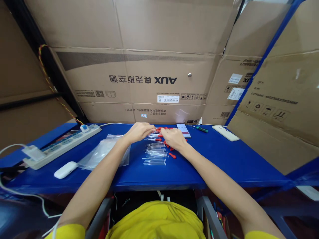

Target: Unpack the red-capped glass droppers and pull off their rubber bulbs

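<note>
Both my hands meet at the far middle of the blue table (pixel 219 159). My left hand (pixel 139 131) has its fingers curled over a small red and clear piece that I cannot make out. My right hand (pixel 174 137) is also closed, resting on a scatter of red caps (pixel 172 155). Just in front of the hands lies a row of several clear thin tubes (pixel 156 156). What the right hand's fingers hold is hidden.
Clear plastic bags (pixel 104 153) lie to the left, beside a white power strip (pixel 62 146) and a small white device (pixel 66 169). A phone (pixel 183 130), a green screwdriver (pixel 201 129) and a white remote-like bar (pixel 225 133) lie at the back right. Cardboard boxes (pixel 149 79) wall the table.
</note>
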Demonstrator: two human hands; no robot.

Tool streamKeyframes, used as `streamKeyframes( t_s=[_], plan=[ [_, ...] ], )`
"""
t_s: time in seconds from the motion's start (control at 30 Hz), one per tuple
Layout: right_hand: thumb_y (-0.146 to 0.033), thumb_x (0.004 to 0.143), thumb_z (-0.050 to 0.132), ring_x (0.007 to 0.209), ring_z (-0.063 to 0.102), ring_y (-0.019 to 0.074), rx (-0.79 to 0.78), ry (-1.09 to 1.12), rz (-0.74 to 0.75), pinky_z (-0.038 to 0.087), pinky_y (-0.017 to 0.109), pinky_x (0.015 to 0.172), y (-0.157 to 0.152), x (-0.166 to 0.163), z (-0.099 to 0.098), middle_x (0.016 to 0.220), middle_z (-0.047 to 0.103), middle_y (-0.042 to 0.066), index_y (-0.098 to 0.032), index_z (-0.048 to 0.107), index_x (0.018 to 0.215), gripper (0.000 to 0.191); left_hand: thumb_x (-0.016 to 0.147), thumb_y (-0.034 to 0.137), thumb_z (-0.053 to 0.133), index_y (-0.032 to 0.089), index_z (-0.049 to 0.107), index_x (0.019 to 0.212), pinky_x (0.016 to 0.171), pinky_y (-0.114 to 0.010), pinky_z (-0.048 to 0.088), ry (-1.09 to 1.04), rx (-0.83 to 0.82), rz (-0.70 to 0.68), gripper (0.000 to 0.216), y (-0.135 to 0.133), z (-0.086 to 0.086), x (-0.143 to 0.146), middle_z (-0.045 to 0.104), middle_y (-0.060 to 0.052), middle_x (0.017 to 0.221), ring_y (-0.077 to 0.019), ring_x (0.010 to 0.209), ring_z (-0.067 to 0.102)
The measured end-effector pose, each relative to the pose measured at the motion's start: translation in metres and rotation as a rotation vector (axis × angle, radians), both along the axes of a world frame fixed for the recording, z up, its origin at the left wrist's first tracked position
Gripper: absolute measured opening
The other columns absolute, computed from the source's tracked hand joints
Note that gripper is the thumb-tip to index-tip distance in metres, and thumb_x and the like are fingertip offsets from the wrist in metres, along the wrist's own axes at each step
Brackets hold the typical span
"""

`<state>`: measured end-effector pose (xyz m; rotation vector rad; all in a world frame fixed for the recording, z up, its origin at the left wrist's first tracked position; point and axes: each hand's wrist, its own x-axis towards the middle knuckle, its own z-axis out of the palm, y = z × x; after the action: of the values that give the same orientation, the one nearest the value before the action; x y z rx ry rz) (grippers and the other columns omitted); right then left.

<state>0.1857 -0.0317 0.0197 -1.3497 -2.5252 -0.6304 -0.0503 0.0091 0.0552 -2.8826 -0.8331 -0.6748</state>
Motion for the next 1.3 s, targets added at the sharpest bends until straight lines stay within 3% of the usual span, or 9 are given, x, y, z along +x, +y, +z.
streamKeyframes(
  t_s=[0.1, 0.2, 0.27, 0.33, 0.4, 0.5, 0.73, 1.17, 1.3],
  plan=[
    [-0.021, 0.107, 0.032, 0.082, 0.068, 0.0242, -0.002, 0.062, -0.108, 0.038, 0.031, 0.070, 0.005, 0.025, 0.003, 0.094, 0.075, 0.014, -0.015, 0.065, 0.116, 0.035, 0.108, 0.047, 0.038, 0.019, 0.064, 0.083, 0.067, -0.025, 0.041, -0.163, 0.016, 0.106, 0.045, 0.006, 0.011, -0.038, 0.063, -0.002, 0.071, -0.0148, 0.066, 0.056],
    [-0.031, 0.111, 0.030, 0.070, 0.062, 0.0221, 0.050, 0.271, -0.373, 0.036, 0.030, 0.068, 0.009, 0.068, 0.013, 0.071, 0.067, 0.008, -0.014, 0.065, 0.112, 0.039, 0.109, 0.043, 0.035, 0.016, 0.063, 0.083, 0.065, -0.023, 0.039, -0.623, 0.194, 0.481, 0.047, 0.013, 0.022, -0.089, 0.058, 0.001, 0.067, -0.0120, 0.062, 0.050],
    [-0.032, 0.112, 0.024, 0.073, 0.060, 0.0225, 0.144, 0.388, -0.418, 0.037, 0.032, 0.073, 0.012, 0.086, 0.019, 0.070, 0.064, 0.007, -0.012, 0.066, 0.110, 0.046, 0.109, 0.041, 0.037, 0.014, 0.065, 0.089, 0.069, -0.023, 0.040, -0.758, 0.262, 0.597, 0.044, 0.016, 0.023, -0.105, 0.059, 0.001, 0.071, -0.0110, 0.066, 0.051],
    [-0.034, 0.113, 0.023, 0.084, 0.059, 0.0239, 0.239, 0.424, -0.315, 0.038, 0.034, 0.080, 0.012, 0.086, 0.021, 0.085, 0.066, 0.011, -0.014, 0.069, 0.108, 0.050, 0.107, 0.041, 0.044, 0.014, 0.070, 0.103, 0.074, -0.024, 0.044, -0.746, 0.244, 0.509, 0.037, 0.016, 0.019, -0.096, 0.066, -0.002, 0.083, -0.0133, 0.075, 0.059],
    [-0.041, 0.112, 0.032, 0.098, 0.056, 0.0270, 0.281, 0.401, -0.131, 0.036, 0.038, 0.087, 0.010, 0.072, 0.020, 0.102, 0.067, 0.013, -0.019, 0.072, 0.110, 0.046, 0.106, 0.044, 0.050, 0.018, 0.072, 0.111, 0.078, -0.025, 0.047, -0.532, 0.164, 0.321, 0.034, 0.015, 0.010, -0.069, 0.071, -0.005, 0.102, -0.0154, 0.087, 0.064],
    [-0.042, 0.111, 0.040, 0.100, 0.053, 0.0266, 0.176, 0.314, 0.131, 0.034, 0.041, 0.093, 0.003, 0.043, 0.011, 0.101, 0.068, 0.010, -0.023, 0.074, 0.114, 0.039, 0.107, 0.042, 0.048, 0.024, 0.073, 0.116, 0.085, -0.027, 0.049, -0.282, 0.080, 0.152, 0.032, 0.011, -0.007, -0.025, 0.071, -0.006, 0.115, -0.0166, 0.097, 0.067],
    [-0.029, 0.109, 0.048, 0.102, 0.058, 0.0219, -0.080, 0.364, 0.469, 0.036, 0.036, 0.099, -0.004, 0.012, -0.014, 0.104, 0.072, 0.008, -0.020, 0.069, 0.109, 0.023, 0.107, 0.035, 0.046, 0.023, 0.067, 0.119, 0.080, -0.027, 0.049, -0.178, 0.031, 0.151, 0.026, 0.004, -0.038, 0.003, 0.074, -0.005, 0.114, -0.0175, 0.091, 0.070],
    [-0.045, 0.103, 0.063, 0.104, 0.056, 0.0242, -0.145, 0.338, 0.352, 0.034, 0.037, 0.093, -0.001, 0.003, -0.026, 0.100, 0.075, 0.007, -0.020, 0.069, 0.097, 0.027, 0.105, 0.044, 0.050, 0.023, 0.062, 0.111, 0.077, -0.029, 0.049, -0.221, -0.029, 0.212, 0.026, -0.004, -0.043, 0.019, 0.076, -0.004, 0.102, -0.0204, 0.091, 0.070],
    [-0.043, 0.104, 0.060, 0.099, 0.061, 0.0242, -0.090, 0.500, 0.179, 0.037, 0.035, 0.090, 0.001, 0.007, -0.023, 0.103, 0.074, 0.008, -0.018, 0.064, 0.119, 0.029, 0.104, 0.046, 0.053, 0.021, 0.069, 0.103, 0.079, -0.031, 0.050, -0.282, -0.091, 0.103, 0.030, -0.006, -0.045, 0.028, 0.074, -0.006, 0.100, -0.0202, 0.091, 0.068]
  ],
)
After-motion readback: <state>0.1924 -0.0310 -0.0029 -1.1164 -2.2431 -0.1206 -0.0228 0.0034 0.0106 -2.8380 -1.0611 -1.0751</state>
